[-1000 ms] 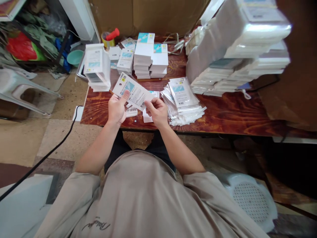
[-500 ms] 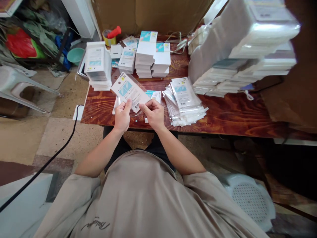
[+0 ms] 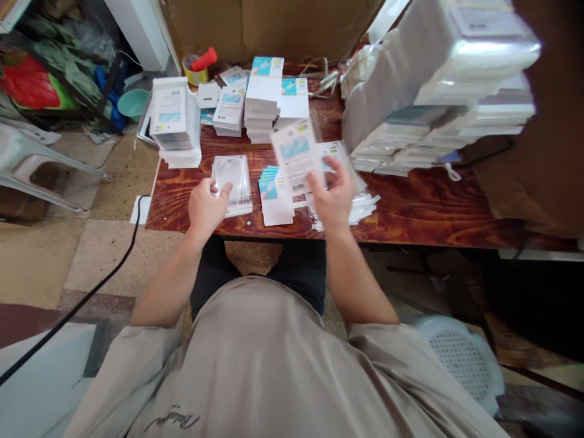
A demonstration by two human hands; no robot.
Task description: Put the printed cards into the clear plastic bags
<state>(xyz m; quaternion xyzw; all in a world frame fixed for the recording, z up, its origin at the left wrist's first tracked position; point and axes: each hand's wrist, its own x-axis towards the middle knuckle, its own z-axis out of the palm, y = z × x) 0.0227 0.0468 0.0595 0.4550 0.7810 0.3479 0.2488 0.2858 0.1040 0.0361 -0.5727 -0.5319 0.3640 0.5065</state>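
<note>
My right hand (image 3: 335, 198) grips a printed card in a clear plastic bag (image 3: 298, 158) by its lower right edge, held tilted and slightly blurred. Below it is a pile of bagged cards (image 3: 365, 204), partly hidden by the hand. My left hand (image 3: 208, 202) rests at the left edge of a stack of clear plastic bags (image 3: 237, 182), thumb on top and apart from the fingers. Between my hands, a fanned set of blue and white cards (image 3: 276, 207) lies on the table.
Stacks of white cards (image 3: 262, 103) and a tall stack of packets (image 3: 176, 121) stand at the back of the wooden table (image 3: 433, 213). Large piles of bagged packets (image 3: 438, 79) rise at the right. A tape roll (image 3: 196, 76) sits at the back left.
My hands have moved apart. The right hand has carried the bagged card rightward over the pile, while the left has let go of it and moved left to the bag stack.
</note>
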